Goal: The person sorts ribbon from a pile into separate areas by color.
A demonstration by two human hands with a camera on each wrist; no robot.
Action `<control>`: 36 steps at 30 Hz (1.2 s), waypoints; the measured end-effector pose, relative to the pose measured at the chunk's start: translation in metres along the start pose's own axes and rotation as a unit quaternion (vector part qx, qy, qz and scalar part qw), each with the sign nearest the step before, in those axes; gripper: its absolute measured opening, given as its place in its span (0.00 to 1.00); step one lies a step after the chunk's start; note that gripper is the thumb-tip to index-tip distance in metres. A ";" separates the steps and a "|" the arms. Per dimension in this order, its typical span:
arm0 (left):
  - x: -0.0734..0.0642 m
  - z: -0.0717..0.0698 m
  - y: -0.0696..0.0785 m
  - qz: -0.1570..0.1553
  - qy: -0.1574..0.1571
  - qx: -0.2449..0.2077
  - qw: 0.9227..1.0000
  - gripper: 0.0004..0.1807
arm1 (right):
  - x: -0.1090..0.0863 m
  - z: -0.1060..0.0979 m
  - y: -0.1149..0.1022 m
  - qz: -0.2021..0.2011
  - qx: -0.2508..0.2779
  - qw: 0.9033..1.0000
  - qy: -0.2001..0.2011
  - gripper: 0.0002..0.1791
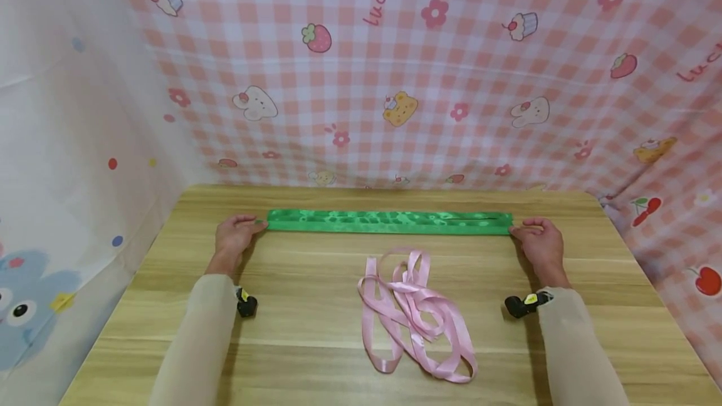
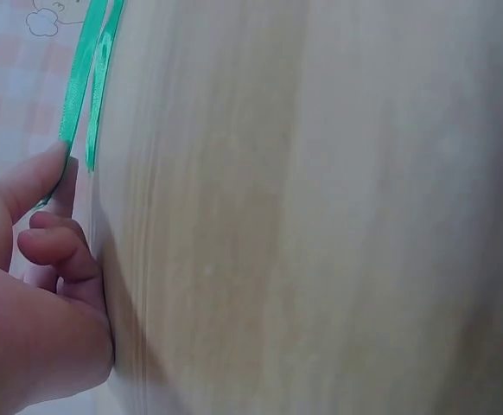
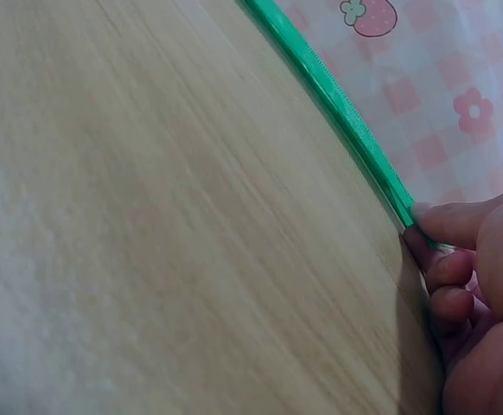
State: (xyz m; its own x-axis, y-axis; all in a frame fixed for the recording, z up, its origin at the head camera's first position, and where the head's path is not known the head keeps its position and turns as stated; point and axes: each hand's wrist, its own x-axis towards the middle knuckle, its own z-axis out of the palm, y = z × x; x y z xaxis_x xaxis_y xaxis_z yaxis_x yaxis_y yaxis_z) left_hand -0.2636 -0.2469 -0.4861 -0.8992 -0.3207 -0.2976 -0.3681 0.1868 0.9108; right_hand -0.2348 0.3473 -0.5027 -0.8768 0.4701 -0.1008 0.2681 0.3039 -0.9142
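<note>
A green satin ribbon point(image 1: 389, 225) stretches straight from side to side over the back of the table, in layers lying along one another. Its left end is pinched between thumb and finger of my left hand point(image 1: 233, 238). At the opposite end, my right hand point(image 1: 543, 248) pinches the ribbon the same way. In the left wrist view two strands of green ribbon point(image 2: 79, 86) show, one running to the thumb tip and the other ending beside the fingers. The right wrist view has the ribbon point(image 3: 338, 104) leading taut to the thumb point(image 3: 455, 220), other fingers curled beneath.
A loose tangle of pink ribbon point(image 1: 417, 293) lies on the wooden table point(image 1: 304, 324) between the forearms. Black wrist cameras point(image 1: 246, 303) hang at both cuffs. A pink checked cloth point(image 1: 361, 80) hangs right behind the table's back edge, and a white cloth point(image 1: 68, 111) hangs at left.
</note>
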 end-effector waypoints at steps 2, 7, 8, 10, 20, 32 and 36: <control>0.000 0.002 0.000 0.001 0.006 -0.003 1.000 0.25 | 0.000 0.000 0.000 0.003 -0.004 1.000 0.002 0.16; -0.002 0.004 0.000 0.008 0.018 -0.009 1.000 0.24 | -0.001 0.001 -0.002 0.013 -0.007 1.000 0.007 0.17; -0.002 0.004 0.001 0.009 0.020 -0.010 1.000 0.24 | -0.001 0.001 -0.002 0.015 -0.008 1.000 0.008 0.17; -0.002 0.004 0.000 0.010 0.022 -0.012 1.000 0.24 | -0.002 0.001 -0.003 0.018 -0.008 1.000 0.010 0.18; -0.002 -0.003 0.000 0.006 -0.018 -0.036 0.999 0.31 | -0.008 0.000 -0.006 0.010 -0.004 1.000 0.008 0.20; -0.052 0.038 0.032 0.089 -0.138 0.010 0.986 0.34 | -0.051 0.046 -0.060 -0.184 -0.105 0.972 -0.100 0.12; -0.074 0.077 0.035 0.128 -0.220 0.005 0.967 0.29 | -0.063 0.074 -0.071 -0.222 -0.115 0.947 -0.202 0.07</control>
State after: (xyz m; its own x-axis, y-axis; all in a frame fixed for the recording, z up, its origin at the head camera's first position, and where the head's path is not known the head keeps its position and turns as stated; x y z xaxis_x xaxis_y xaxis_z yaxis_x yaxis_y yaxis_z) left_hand -0.2283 -0.1446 -0.4539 -0.9741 0.1632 -0.1568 -0.1196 0.2170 0.9688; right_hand -0.2283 0.2349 -0.4600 -0.9922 -0.0874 0.0891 -0.1236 0.5919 -0.7965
